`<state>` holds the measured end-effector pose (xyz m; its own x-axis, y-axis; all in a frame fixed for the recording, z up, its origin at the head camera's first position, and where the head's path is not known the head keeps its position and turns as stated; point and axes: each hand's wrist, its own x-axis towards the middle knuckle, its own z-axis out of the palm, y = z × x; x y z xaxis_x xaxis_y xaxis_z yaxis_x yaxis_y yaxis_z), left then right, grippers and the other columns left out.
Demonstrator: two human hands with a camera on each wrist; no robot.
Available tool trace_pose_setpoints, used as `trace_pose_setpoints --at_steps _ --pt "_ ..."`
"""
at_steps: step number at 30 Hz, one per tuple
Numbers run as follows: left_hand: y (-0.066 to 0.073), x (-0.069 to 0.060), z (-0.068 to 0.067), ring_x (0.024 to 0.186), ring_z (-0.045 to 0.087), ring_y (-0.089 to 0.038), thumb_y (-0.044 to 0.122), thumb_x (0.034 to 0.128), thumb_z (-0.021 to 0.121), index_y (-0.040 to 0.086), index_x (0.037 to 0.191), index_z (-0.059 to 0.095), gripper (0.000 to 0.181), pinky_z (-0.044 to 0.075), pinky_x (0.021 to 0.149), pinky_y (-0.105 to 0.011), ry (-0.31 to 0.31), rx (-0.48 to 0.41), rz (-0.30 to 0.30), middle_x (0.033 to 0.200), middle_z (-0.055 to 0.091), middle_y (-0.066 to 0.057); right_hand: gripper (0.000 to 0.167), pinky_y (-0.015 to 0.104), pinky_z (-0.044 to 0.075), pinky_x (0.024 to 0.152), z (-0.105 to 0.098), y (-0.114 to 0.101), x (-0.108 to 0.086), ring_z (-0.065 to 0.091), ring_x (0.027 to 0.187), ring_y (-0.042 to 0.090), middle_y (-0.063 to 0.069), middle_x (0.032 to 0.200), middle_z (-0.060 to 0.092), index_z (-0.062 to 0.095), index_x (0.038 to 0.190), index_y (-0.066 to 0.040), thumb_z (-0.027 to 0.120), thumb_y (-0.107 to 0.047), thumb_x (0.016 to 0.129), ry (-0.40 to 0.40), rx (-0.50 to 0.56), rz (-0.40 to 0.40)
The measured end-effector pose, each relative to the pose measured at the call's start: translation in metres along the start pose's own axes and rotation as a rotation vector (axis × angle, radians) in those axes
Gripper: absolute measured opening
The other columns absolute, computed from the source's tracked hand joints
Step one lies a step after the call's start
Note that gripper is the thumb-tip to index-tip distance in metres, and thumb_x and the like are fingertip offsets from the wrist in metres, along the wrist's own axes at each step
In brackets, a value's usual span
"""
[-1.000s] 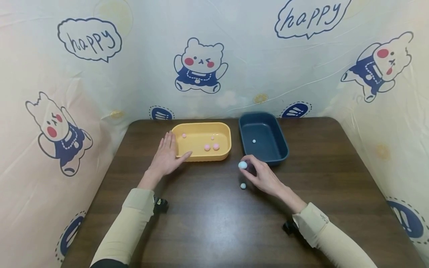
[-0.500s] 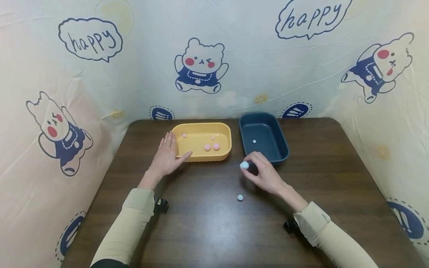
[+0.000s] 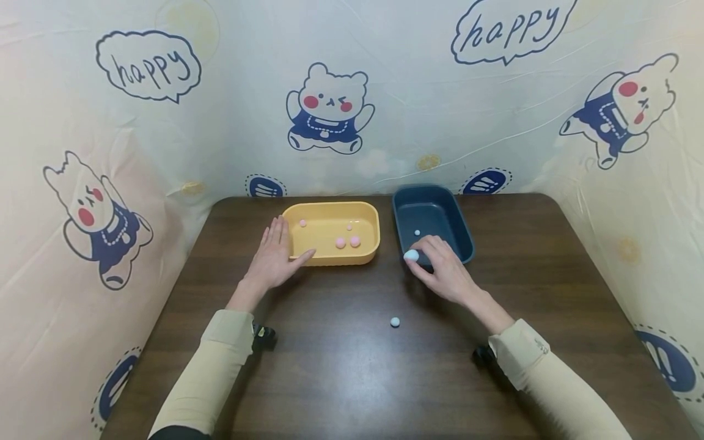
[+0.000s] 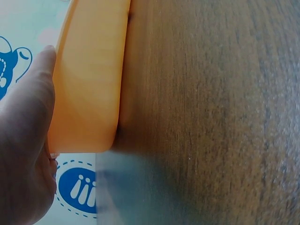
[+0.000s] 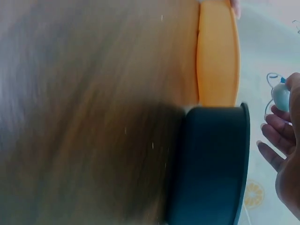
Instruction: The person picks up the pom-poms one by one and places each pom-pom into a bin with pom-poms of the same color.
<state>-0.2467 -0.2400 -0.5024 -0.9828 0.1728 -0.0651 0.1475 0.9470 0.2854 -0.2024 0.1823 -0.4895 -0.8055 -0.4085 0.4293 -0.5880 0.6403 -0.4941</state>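
Note:
My right hand (image 3: 448, 272) pinches a light blue ball (image 3: 411, 255) between thumb and fingers, above the near rim of the dark blue tray (image 3: 467, 241). The same ball (image 5: 281, 96) shows beside the fingertips in the right wrist view. Inside that tray lies a small pale blue ball (image 3: 417, 233). Another light blue ball (image 3: 395, 322) sits on the table nearer to me. With fingers straight, my left hand (image 3: 271, 253) rests against the left end of the yellow tray (image 3: 330, 260), the thumb along its near rim. Several pink balls (image 3: 354, 242) of differing sizes lie inside it.
The brown wooden table (image 3: 330, 379) reaches a patterned cloth backdrop (image 3: 231, 122) at the back and both sides. A narrow gap parts the two trays. A dark device (image 3: 265, 337) is on the left wrist, another (image 3: 483, 355) on the right.
My right hand has carried the light blue ball up and rightward to the blue tray's rim. The loose blue ball has rolled nearer to me. My left hand has stayed still.

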Motion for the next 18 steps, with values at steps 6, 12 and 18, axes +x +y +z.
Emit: trace_pose_setpoints --at_steps 6,12,18 --pt "-0.001 0.0 0.001 0.175 -0.007 -0.039 0.09 0.0987 0.036 -0.002 0.174 -0.007 0.127 0.001 0.143 -0.057 0.002 0.001 -0.003 0.185 -0.01 -0.021 0.018 0.052 0.056 0.096 -0.004 0.012 0.006 0.065 0.107 0.03 0.011 0.114 0.072 0.072 0.114 -0.008 0.076 -0.022 0.104 0.021 -0.085 -0.045" --pt "-0.002 0.0 0.002 0.175 -0.007 -0.039 0.09 0.0987 0.036 -0.002 0.174 -0.008 0.127 0.001 0.143 -0.057 0.0 -0.008 -0.001 0.185 -0.013 -0.019 0.02 0.052 0.055 0.094 -0.007 0.022 0.01 0.065 0.105 0.032 0.014 0.114 0.072 0.075 0.112 -0.004 0.077 -0.022 0.103 0.037 -0.112 -0.042" --pt "-0.002 0.001 0.002 0.174 -0.006 -0.04 0.09 0.0989 0.036 -0.002 0.173 -0.008 0.127 0.001 0.143 -0.057 0.005 -0.001 0.002 0.185 -0.012 -0.02 0.024 0.053 0.054 0.095 -0.009 0.032 0.016 0.065 0.105 0.033 0.015 0.115 0.073 0.075 0.114 -0.002 0.076 -0.024 0.104 0.031 -0.142 -0.028"
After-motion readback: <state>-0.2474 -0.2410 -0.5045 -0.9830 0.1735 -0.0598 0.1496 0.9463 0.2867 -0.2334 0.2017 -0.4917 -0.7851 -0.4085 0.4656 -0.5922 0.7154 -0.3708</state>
